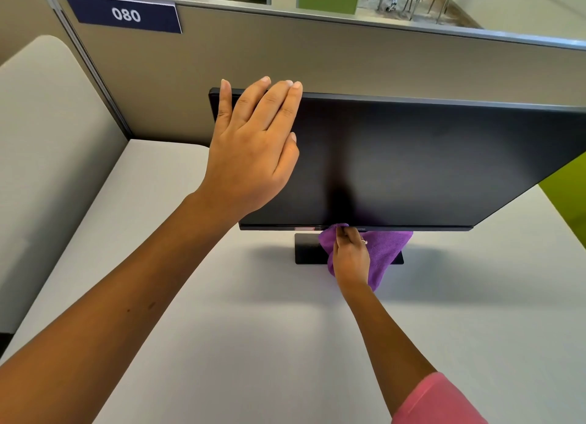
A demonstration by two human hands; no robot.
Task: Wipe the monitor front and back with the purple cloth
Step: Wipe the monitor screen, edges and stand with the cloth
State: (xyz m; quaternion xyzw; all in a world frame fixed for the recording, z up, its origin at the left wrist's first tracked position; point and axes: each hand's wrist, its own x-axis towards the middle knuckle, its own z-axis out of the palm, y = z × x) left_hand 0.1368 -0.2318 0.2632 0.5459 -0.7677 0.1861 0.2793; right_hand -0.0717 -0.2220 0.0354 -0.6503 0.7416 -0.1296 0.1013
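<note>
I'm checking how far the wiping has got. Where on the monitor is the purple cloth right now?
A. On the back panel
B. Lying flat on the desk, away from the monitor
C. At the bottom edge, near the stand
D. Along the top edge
C: the right hand holds the purple cloth against the bottom bezel of the monitor, just above the stand.

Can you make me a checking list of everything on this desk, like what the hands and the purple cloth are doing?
Surface: pale grey flat desk top, bare where it shows.
Job's things: wide black flat-screen monitor with its screen dark, standing on a black rectangular base; soft purple microfibre cloth bunched at the screen's bottom edge, hanging in front of the base.
Clutter: nothing seen.
Hands: left hand flat, fingers straight, at the monitor's top left corner; right hand grips the cloth, a ring on one finger.
Cables: nothing seen.
Surroundings: beige fabric partition behind the monitor; dark blue sign reading 080; chair legs beyond it.
</note>
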